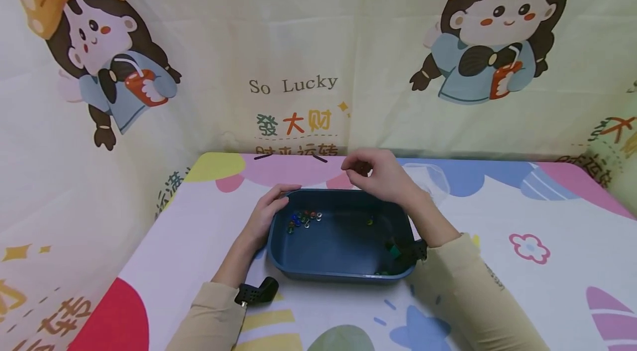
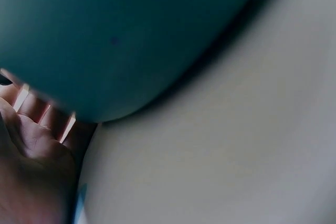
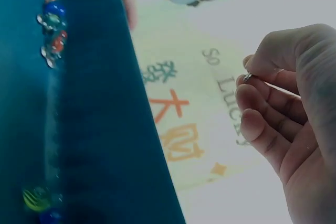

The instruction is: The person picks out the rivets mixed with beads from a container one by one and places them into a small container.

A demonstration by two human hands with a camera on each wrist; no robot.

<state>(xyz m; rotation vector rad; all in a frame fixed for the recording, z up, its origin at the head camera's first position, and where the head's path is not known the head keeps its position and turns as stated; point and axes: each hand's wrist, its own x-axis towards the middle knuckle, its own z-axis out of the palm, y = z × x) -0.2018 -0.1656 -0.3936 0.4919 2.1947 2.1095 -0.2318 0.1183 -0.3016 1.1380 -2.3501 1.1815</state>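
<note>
A dark blue rectangular basin [image 1: 343,275] stands on the table. My left hand [image 1: 264,215] grips its left end at the far corner, the fingers reaching along the outer wall [image 2: 126,51]. Beyond the basin's far rim, my right hand [image 1: 380,174] is raised, pinching a tiny shiny silver piece [image 3: 248,76] between thumb and index finger; its exact kind is too small to tell. Several small coloured glass beads or marbles [image 1: 298,218] cluster at the basin's left end. A yellow one [image 1: 370,221] lies toward the right, with a blue one [image 3: 51,216] beside it.
A crumpled clear plastic bag [image 1: 430,179] lies behind the right forearm. Two thin dark strips [image 1: 320,158] lie near the table's back edge. A patterned cloth covers the table [image 1: 497,296], and a printed curtain [image 1: 388,63] hangs behind it.
</note>
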